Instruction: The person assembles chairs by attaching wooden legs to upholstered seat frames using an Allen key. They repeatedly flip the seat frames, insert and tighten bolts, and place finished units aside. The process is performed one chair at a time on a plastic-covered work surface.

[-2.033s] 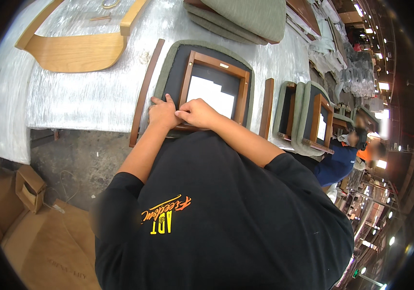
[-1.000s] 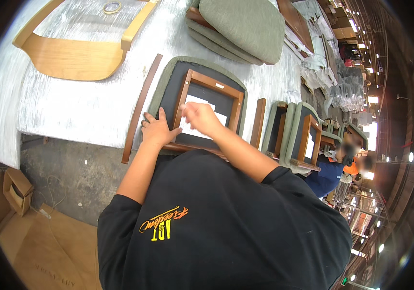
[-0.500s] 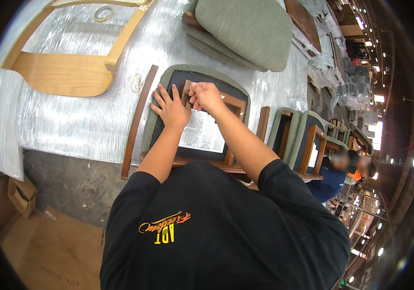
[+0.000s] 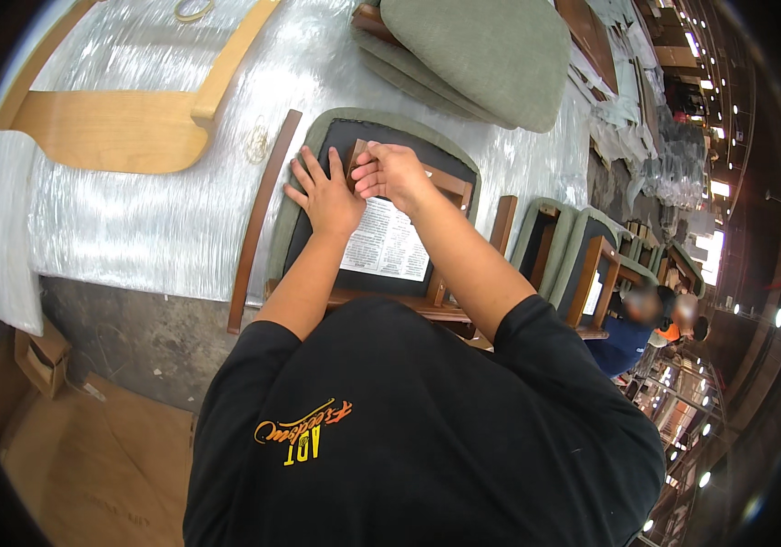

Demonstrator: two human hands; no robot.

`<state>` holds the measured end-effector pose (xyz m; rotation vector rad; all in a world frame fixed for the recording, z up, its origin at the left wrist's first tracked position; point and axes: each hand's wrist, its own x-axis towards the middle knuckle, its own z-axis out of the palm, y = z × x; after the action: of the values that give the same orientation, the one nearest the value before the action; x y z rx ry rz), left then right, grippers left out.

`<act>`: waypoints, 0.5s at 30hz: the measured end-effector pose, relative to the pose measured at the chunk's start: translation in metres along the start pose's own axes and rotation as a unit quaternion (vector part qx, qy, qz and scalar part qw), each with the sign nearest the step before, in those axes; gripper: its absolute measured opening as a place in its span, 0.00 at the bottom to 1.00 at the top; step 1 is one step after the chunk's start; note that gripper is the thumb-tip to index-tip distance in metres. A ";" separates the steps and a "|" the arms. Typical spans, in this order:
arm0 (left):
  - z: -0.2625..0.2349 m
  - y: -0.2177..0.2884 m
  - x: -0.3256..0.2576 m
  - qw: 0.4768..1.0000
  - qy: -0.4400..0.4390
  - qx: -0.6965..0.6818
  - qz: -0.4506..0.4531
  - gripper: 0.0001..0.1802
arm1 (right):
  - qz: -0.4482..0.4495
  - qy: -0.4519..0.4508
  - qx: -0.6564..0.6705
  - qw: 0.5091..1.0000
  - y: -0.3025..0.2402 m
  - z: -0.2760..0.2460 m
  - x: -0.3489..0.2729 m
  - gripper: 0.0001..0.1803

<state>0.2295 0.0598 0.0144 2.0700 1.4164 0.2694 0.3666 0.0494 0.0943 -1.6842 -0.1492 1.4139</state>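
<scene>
A green-grey upholstered seat lies upside down in front of me, its black underside facing up. A brown wooden frame sits on it, with a white printed sheet inside. My left hand rests there with fingers spread, against the left part of the frame. Just right of it, my right hand is held over the frame's far left corner, thumb and fingers curled together. Whether a small piece is between its fingertips is hidden.
A long brown wooden strip lies left of the seat, a shorter one right. Stacked green-grey cushions stand beyond. A pale wooden chair frame lies on the film-covered table. More seats and people are at right.
My right fingers have shifted from a tight pinch to a looser curl over the same corner. The left hand stays spread in place. The view has shifted slightly.
</scene>
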 end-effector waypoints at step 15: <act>0.006 -0.003 0.003 1.000 0.015 -0.007 -0.002 0.48 | -0.313 0.116 -0.433 0.838 0.017 -0.010 -0.013 0.23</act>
<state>0.2310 0.0613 0.0072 2.0592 1.4323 0.3106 0.3632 0.0262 0.0909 -2.1943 -1.2384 0.6287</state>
